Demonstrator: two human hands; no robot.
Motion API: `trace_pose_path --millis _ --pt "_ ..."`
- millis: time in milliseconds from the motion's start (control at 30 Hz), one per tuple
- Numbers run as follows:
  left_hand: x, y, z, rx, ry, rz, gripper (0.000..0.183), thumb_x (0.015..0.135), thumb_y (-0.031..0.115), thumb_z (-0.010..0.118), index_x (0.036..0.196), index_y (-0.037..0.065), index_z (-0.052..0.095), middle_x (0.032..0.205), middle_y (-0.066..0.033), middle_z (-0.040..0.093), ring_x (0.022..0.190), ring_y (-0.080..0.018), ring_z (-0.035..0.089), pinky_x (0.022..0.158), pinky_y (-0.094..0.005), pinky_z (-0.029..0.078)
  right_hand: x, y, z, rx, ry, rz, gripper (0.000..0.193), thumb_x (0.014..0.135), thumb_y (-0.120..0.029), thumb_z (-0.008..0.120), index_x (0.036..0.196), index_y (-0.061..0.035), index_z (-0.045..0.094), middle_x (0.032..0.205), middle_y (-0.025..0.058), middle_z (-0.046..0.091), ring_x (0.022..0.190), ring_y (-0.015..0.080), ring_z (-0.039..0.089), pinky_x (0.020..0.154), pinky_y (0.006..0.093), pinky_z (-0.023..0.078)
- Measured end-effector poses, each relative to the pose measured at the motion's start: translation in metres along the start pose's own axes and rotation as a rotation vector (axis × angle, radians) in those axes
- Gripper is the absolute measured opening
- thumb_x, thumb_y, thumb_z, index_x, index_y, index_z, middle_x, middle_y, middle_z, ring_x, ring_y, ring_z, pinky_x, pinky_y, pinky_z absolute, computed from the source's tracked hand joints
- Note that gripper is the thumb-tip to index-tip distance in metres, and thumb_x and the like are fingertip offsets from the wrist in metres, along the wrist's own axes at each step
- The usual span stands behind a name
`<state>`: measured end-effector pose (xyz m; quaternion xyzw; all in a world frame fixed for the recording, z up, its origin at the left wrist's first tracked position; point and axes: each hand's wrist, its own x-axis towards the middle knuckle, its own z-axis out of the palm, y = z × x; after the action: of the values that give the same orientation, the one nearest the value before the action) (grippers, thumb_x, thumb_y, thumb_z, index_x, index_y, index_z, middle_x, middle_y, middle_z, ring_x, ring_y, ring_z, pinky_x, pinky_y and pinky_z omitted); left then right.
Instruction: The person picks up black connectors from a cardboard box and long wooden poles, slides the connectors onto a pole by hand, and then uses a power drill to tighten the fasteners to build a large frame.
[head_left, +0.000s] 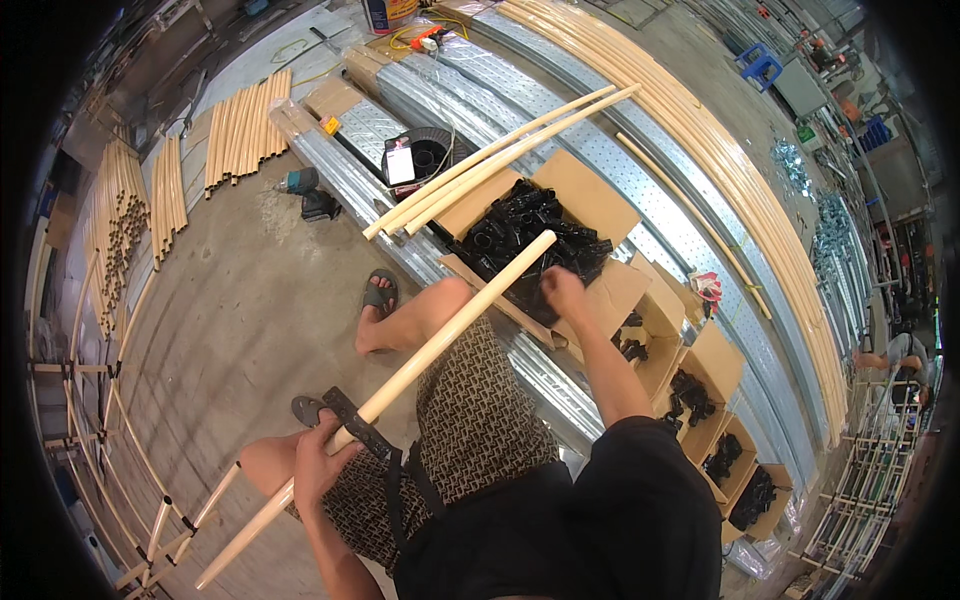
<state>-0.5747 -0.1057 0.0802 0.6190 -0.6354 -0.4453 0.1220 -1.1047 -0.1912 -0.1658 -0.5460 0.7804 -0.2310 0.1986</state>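
Observation:
My left hand (322, 458) grips a long cream-coloured pipe (450, 325) near its lower third; the pipe slants from lower left up to the right, ending over an open cardboard box (590, 200). My right hand (562, 290) reaches into that box among several black plastic connectors (520, 228); whether it holds one is hidden. Three more cream pipes (500, 160) lie across the box's far side.
Smaller cardboard boxes of black fittings (690, 390) line up to the right. Long metal racks (620, 150) and a curved bundle of cream pipes (740, 180) run behind. A cordless drill (305, 190) lies on the concrete floor. Pipe stacks (240, 130) and an assembled frame (90, 440) are at left.

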Motion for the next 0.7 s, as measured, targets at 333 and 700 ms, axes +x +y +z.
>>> trace_pose_path --millis 333,700 --pt "0.008 -0.027 0.001 -0.105 0.0 0.073 0.04 0.071 0.008 0.085 0.105 -0.003 0.067 0.088 -0.0099 0.067 0.08 -0.0223 0.062 0.078 -0.0345 0.049 0.019 -0.05 0.055 -0.646 -0.57 0.08 0.02 0.087 -0.021 0.068 0.094 -0.0038 0.077 0.1 0.0153 0.076 0.096 0.0289 0.074 0.083 0.0388 0.059" --pt "0.006 -0.022 -0.001 -0.135 0.026 -0.008 0.04 0.069 0.007 0.086 0.105 -0.002 0.07 0.089 -0.0095 0.067 0.084 -0.0227 0.062 0.079 -0.0361 0.049 -0.009 -0.024 -0.031 0.361 -0.239 0.336 0.041 0.078 -0.024 0.083 0.105 0.0043 0.072 0.072 0.006 0.072 0.056 0.0185 0.067 0.058 0.0332 0.055"
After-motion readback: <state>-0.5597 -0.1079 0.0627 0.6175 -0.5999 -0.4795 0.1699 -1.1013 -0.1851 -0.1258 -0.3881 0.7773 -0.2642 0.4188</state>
